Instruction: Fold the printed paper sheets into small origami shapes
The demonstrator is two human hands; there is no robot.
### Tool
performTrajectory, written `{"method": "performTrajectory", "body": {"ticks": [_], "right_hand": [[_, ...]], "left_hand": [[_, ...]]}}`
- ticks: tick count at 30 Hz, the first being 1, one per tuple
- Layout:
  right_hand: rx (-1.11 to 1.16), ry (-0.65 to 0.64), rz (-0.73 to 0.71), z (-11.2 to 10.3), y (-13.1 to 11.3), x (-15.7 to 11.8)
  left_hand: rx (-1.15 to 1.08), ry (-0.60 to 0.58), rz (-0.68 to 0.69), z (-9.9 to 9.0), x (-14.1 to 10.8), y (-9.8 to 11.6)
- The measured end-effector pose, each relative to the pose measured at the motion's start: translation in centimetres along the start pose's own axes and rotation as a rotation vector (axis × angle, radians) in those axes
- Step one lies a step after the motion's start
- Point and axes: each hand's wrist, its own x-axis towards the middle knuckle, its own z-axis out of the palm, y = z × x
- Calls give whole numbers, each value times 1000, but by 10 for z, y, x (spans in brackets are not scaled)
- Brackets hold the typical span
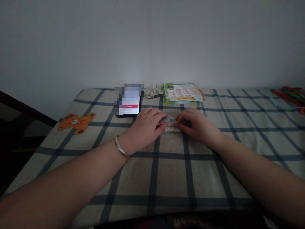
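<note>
A small piece of printed paper (172, 128), folded with a raised edge, lies on the checked tablecloth between my two hands. My left hand (150, 125), with a silver bangle at the wrist, pinches its left end between thumb and fingers. At the other end, my right hand (194, 124) grips the paper with thumb and forefinger. Part of the paper is hidden under the fingers of both hands. Just beyond my left hand lies a phone (130, 109) with its screen lit.
A stack of printed leaflets (184, 93) lies by the wall, beside a crumpled paper piece (153, 92). Toward the left edge of the checked tablecloth (133, 178) is a flat teddy bear figure (77, 122). Red and green items (292, 97) sit at the far right.
</note>
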Motion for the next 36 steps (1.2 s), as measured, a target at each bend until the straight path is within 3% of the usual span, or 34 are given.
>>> {"method": "performTrajectory", "body": {"ticks": [5,12,17,26,32,36], "right_hand": [[193,14,-1,-2,-5,-2],[175,131,1,-3,-6,-4],[303,136,137,1,-7,-5],[315,256,231,7,-3,-5],[384,218,200,8,-4,-5],[299,223,202,3,-6,-5]], "left_hand": [[-120,48,-46,-1,1,2],[-260,114,-89,-2,0,3],[-355,166,-144,-5,0,4],[-322,170,-122,-3,1,3],[-210,181,-49,-5,2,3],[-159,235,-29,-8,4,3]]}}
